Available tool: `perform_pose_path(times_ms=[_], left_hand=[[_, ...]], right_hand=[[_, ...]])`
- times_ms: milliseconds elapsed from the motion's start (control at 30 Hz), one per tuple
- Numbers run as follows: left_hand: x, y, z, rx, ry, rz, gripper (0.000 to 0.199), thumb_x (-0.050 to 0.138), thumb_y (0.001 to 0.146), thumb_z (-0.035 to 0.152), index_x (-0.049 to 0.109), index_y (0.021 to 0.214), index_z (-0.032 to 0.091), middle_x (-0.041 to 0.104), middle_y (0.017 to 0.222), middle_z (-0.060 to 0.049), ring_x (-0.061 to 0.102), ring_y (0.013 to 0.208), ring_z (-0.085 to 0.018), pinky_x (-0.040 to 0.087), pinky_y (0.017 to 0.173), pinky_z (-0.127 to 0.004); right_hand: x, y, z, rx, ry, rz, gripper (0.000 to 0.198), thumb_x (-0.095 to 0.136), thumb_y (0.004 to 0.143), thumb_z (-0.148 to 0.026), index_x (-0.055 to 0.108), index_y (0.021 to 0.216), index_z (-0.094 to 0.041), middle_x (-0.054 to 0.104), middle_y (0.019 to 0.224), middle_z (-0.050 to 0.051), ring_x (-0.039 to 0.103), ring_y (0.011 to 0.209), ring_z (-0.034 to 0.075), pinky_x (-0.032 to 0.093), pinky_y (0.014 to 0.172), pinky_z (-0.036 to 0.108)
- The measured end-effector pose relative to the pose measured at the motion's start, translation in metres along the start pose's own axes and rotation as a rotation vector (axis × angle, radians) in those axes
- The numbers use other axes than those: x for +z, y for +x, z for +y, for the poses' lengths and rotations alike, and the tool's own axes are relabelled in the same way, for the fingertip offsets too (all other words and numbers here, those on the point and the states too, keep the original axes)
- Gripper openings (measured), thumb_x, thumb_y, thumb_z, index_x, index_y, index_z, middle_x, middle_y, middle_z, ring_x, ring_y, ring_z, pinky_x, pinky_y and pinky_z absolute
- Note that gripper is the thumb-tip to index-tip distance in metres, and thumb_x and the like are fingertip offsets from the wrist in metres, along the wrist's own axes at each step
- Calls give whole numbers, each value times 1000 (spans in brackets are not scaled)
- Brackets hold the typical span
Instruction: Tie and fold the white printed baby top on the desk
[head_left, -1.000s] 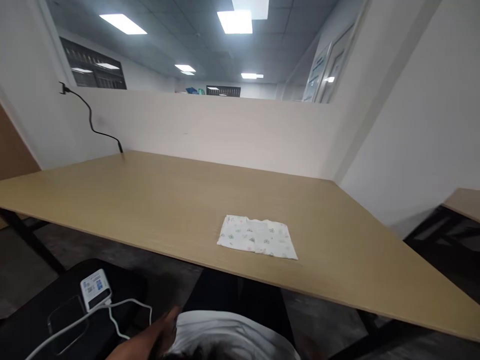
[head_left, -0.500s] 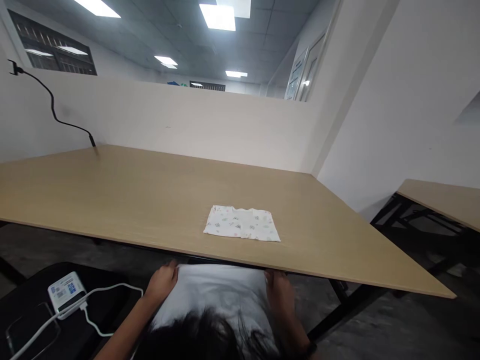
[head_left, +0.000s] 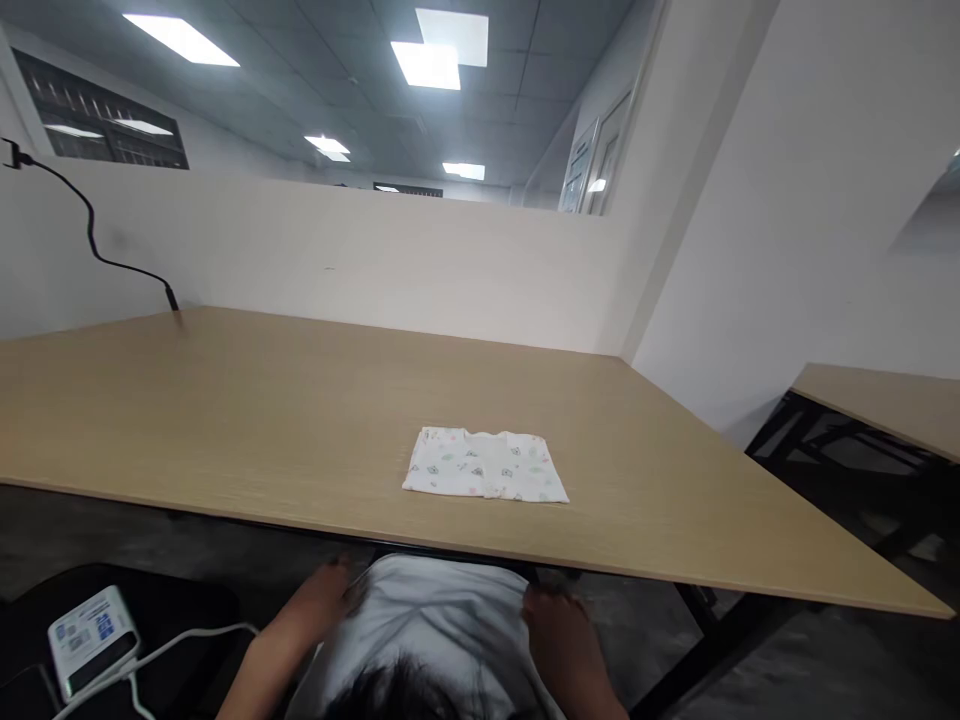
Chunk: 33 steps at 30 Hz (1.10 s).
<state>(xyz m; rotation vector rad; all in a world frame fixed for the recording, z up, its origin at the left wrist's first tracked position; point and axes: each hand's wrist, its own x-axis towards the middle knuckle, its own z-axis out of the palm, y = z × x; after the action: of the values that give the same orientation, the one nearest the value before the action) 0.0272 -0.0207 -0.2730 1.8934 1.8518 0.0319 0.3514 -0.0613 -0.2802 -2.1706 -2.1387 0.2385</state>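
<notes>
A folded white garment (head_left: 486, 467) with small animal and leaf prints lies flat on the wooden table (head_left: 300, 420), a little back from the front edge. Below that edge, my left hand (head_left: 326, 600) is beside the white top (head_left: 435, 610) I am wearing, its fingers smeared by motion. On the opposite side of the top, my right hand (head_left: 559, 630) is dark and blurred, with its fingers mostly hidden. Neither hand touches the folded garment. Whether either hand grips the top's fabric I cannot make out.
A white box-shaped device (head_left: 94, 640) with a cable rests on a black seat (head_left: 172, 610) at lower left. A black flexible-arm holder (head_left: 94, 225) rises at the table's back left. A low white partition (head_left: 390, 260) borders the back; another table (head_left: 885, 405) stands right.
My view has tilted up slightly, so the table and garment appear lower. Both hands shift a little beside my top and look more blurred. The garment stays in place on the table.
</notes>
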Motion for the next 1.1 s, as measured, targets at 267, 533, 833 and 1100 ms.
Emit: perform_pose_path(times_ms=[267, 533, 833, 1100], left_hand=[[-81, -63, 90, 945, -383, -278, 37, 47, 98, 43, 65, 126, 27, 66, 127, -3, 60, 120, -19, 46, 108, -27], [-56, 16, 135, 703, -280, 486, 59, 43, 98, 52, 41, 146, 18, 42, 151, -13, 36, 143, -26, 31, 122, -46], [-54, 10, 138, 640, 64, 569, 31, 43, 98, 43, 63, 105, 20, 61, 108, -9, 56, 103, -25, 49, 95, -44], [-53, -9, 127, 780, -219, 806, 28, 47, 98, 39, 60, 116, 22, 60, 116, -9, 56, 112, -24, 49, 101, -44]], right_hand=[[-113, 37, -25, -591, 417, 581, 33, 39, 104, -30, 68, 103, -16, 70, 105, 11, 64, 100, 22, 49, 91, 34], [-77, 81, -48, -368, 83, 392, 41, 37, 105, -27, 51, 141, -14, 49, 145, 14, 43, 134, 29, 26, 115, 55], [-87, 73, -43, -445, 127, 458, 33, 36, 105, -27, 67, 110, -18, 64, 107, 10, 58, 102, 25, 43, 92, 39], [-88, 70, -39, -498, 426, 619, 34, 47, 100, -33, 60, 125, -14, 62, 114, 15, 57, 109, 28, 47, 96, 43]])
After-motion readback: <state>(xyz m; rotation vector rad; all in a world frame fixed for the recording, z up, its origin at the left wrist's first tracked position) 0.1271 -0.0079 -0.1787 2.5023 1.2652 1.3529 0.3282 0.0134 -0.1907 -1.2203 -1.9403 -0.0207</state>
